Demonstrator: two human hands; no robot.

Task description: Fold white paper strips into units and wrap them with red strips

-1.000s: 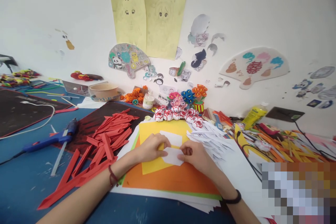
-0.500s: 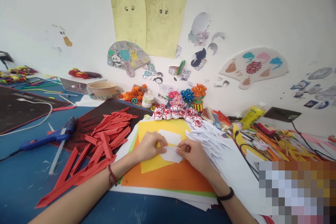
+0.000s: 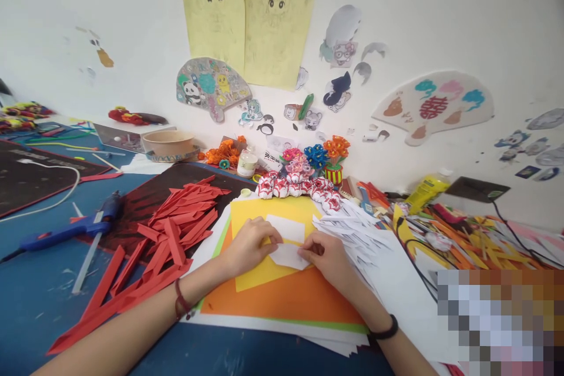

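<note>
Between my hands is a small white piece of paper (image 3: 288,256) with angled lower corners. My left hand (image 3: 252,245) pinches its left end between thumb and fingers. At its right end, my right hand (image 3: 326,257) pinches it the same way. Just behind it lies another white paper piece (image 3: 286,227), apart from the held one. Beneath both is a yellow sheet (image 3: 251,273), which rests on an orange sheet (image 3: 282,299) in a stack of paper.
Folded red paper strips (image 3: 176,241) and a blue glue gun (image 3: 66,235) lie to the left. White folded paper pieces (image 3: 352,235) are heaped to the right. Red-and-white paper pieces (image 3: 295,187) line the back, near paper flowers (image 3: 336,147) and a bottle (image 3: 247,163).
The view has tilted down slightly. Both hands keep their pinch on the white paper, with hardly any shift of the fingers.
</note>
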